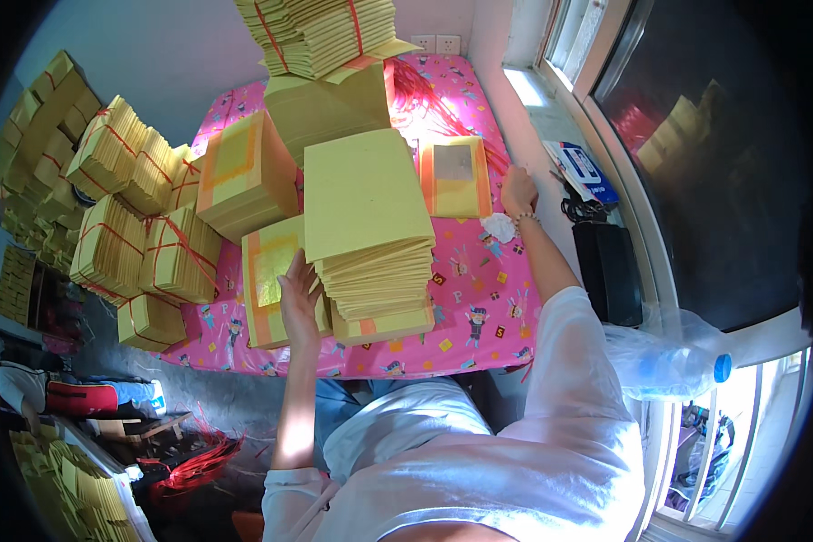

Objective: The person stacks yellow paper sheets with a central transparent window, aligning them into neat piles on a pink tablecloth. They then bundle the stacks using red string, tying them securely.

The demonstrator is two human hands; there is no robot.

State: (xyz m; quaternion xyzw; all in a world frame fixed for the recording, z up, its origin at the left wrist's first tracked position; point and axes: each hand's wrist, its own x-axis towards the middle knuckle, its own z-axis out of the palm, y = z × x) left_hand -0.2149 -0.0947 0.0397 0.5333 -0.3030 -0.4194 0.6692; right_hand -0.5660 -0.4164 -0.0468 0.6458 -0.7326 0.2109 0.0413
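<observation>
A tall stack of yellow paper envelopes (366,194) stands in front of me on the pink table, its layered edges facing me. My left hand (300,300) rests against the stack's lower left side, fingers apart and open. At the table's right edge my right hand (518,191) is closed at the ends of the red plastic strings (429,104), which run toward it from the back of the table. Its fingertips are partly hidden. Left of it lies a yellow envelope with a grey patch (453,176). Below the hand sits a crumpled white tissue (499,227).
More yellow stacks (248,176) stand at left, several tied bundles (117,149) beyond them, and a tied pile (321,36) at the back. The pink patterned tablecloth (479,316) covers the table. On the right sill are a black case (608,271) and a plastic bottle (664,366).
</observation>
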